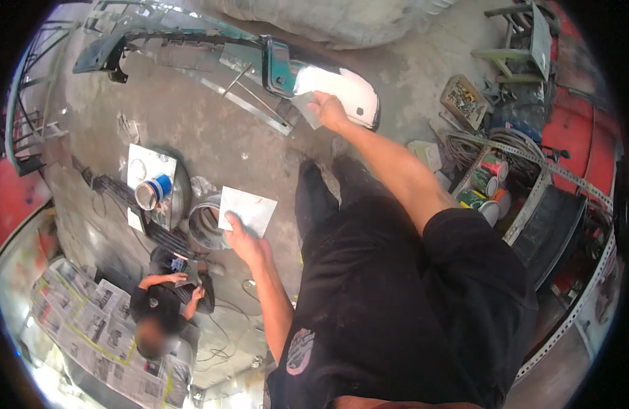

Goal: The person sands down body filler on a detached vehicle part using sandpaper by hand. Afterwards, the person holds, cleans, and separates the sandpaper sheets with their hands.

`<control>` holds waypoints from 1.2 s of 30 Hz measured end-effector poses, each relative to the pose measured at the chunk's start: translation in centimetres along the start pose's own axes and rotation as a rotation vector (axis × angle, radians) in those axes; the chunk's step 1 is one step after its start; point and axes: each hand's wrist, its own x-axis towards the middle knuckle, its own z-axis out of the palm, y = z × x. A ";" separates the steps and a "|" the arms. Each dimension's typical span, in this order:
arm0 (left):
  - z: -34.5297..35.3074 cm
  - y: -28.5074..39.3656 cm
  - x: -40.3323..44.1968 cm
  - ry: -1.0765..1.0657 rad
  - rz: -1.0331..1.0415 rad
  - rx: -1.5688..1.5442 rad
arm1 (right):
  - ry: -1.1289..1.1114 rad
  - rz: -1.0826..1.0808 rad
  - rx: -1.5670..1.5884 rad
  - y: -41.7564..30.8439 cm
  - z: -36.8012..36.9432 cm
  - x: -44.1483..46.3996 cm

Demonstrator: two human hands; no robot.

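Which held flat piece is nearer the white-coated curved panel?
The small grey sheet in the right hand; the white square board in the left hand is farther from the panel.

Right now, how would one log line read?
left hand: holds flat white square board | right hand: holds thin grey spreader at white-patched bumper

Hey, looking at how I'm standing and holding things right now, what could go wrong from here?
The grey sheet in your right hand is beside the bumper's white area; a corner might scratch it. Your left hand pinches the white board near one edge, so it could tip. Metal bars show ahead of your legs; stepping forward, you might catch one.
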 end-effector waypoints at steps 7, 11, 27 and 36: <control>4.0 -0.6 0.5 -0.123 -0.088 -0.318 | -0.168 -0.116 0.319 -11.5 -8.9 -10.2; 7.5 -0.1 -0.4 -0.245 -0.132 -0.475 | -0.054 -0.563 0.347 -15.3 -12.7 -15.0; 11.0 6.9 -10.3 -0.388 0.215 -0.441 | -0.021 -0.667 0.441 -16.7 -24.1 -17.8; 12.7 7.9 -15.7 -0.495 0.177 -0.472 | -0.096 -0.601 0.641 -17.6 -27.1 -19.1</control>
